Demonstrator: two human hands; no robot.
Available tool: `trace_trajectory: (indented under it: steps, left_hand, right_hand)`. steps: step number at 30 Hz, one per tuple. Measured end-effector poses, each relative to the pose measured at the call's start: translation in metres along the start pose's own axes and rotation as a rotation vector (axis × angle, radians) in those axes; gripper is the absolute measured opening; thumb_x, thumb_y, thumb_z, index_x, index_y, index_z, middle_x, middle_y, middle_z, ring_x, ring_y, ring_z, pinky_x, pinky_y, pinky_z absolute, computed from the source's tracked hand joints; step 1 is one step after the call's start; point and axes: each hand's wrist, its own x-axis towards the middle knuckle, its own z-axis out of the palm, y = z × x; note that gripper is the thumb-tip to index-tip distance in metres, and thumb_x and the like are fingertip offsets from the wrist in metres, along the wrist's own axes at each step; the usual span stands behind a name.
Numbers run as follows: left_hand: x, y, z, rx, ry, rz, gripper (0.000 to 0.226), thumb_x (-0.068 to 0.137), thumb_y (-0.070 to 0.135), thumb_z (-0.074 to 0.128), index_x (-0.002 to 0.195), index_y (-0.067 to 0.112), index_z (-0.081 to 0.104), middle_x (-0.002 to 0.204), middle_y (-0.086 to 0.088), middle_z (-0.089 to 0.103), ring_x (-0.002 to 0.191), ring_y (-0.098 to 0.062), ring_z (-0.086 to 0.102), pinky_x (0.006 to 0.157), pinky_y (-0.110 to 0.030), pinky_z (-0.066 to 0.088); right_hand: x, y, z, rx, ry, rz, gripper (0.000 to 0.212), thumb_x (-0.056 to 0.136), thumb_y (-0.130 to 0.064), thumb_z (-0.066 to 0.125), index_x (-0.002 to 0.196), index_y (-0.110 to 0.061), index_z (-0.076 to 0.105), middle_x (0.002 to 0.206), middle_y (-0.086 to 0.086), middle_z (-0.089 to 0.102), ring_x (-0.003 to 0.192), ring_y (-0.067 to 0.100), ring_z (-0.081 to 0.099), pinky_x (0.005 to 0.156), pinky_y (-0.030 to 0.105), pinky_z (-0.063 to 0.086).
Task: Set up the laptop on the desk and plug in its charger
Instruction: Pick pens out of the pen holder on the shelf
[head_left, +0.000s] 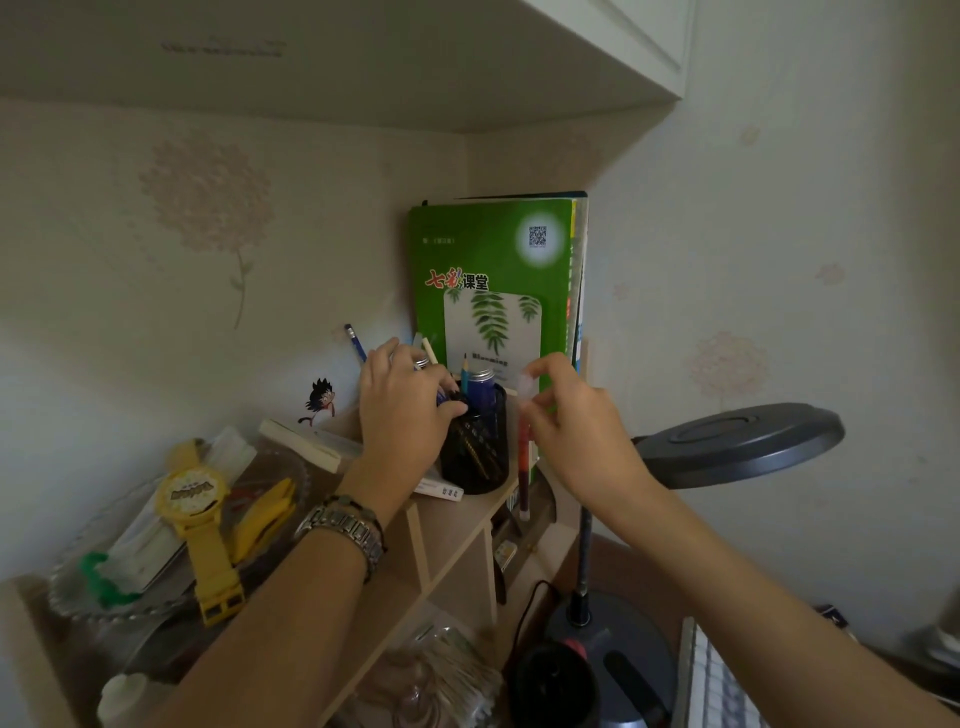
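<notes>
Both hands are up at the small wooden shelf unit (452, 525) in the corner, seen from the head camera. The left hand (402, 410), with a metal bracelet at its wrist, is curled over the near rim of the black mesh pen holder (480, 447) at about 9 o'clock of it, fingers bent around the pens sticking out; whether it grips the holder or only the pens I cannot tell. The right hand (576, 421), at 3 o'clock of the holder, pinches the pale cap end of a red and dark pen (524, 467) that hangs upright just beside the holder.

Behind them, at 12 o'clock, a green workbook (493, 270) stands against the wall. At 8 o'clock a yellow toy watch (200, 514) lies across a glass dish (67, 587). A grey desk lamp (737, 441) spreads its round head at 3 o'clock, its base low on the desk.

Of the laptop, only what may be a pale keyboard edge (711, 680) shows at 5 o'clock, bottom right; no charger can be made out.
</notes>
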Motion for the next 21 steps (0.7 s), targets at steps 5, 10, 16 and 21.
trace_trajectory:
  steps: [5,10,16,21]
  left_hand:
    - [0.003,0.001,-0.005,-0.099,0.049,-0.002,0.023,0.076,0.035,0.070,0.095,0.022,0.068,0.124,-0.008,0.054,0.129,-0.028,0.031,0.106,-0.043,0.023]
    - [0.008,0.011,-0.028,-0.246,0.120,-0.029,0.021,0.080,0.038,0.063,0.096,0.024,0.062,0.115,-0.003,0.058,0.117,-0.025,0.041,0.095,-0.036,0.026]
    - [0.002,0.032,-0.078,-0.634,0.216,0.015,0.020,0.088,0.026,0.057,0.105,0.016,0.056,0.093,0.008,0.063,0.085,-0.003,0.060,0.077,-0.019,0.049]
    - [-0.028,0.048,-0.112,-0.825,0.183,-0.012,0.020,0.089,0.024,0.055,0.108,0.017,0.056,0.086,0.009,0.061,0.075,-0.005,0.064,0.065,-0.019,0.055]
  right_hand:
    - [-0.001,-0.006,-0.002,0.012,-0.010,-0.011,0.021,0.094,-0.010,0.047,0.115,-0.012,0.046,0.083,0.010,0.065,0.067,0.019,0.062,0.055,0.025,0.049]
    - [-0.003,-0.012,-0.009,0.031,0.006,-0.019,0.023,0.094,-0.010,0.046,0.117,-0.014,0.046,0.080,0.007,0.064,0.062,0.017,0.063,0.051,0.025,0.052]
    - [-0.010,-0.026,-0.023,0.178,0.027,-0.035,0.027,0.094,-0.014,0.047,0.120,-0.020,0.046,0.076,-0.002,0.062,0.069,0.020,0.067,0.064,0.042,0.059]
    - [-0.027,-0.037,-0.044,0.332,0.008,-0.027,0.029,0.094,-0.018,0.048,0.121,-0.029,0.048,0.077,-0.004,0.061,0.067,0.015,0.068,0.061,0.039,0.060]
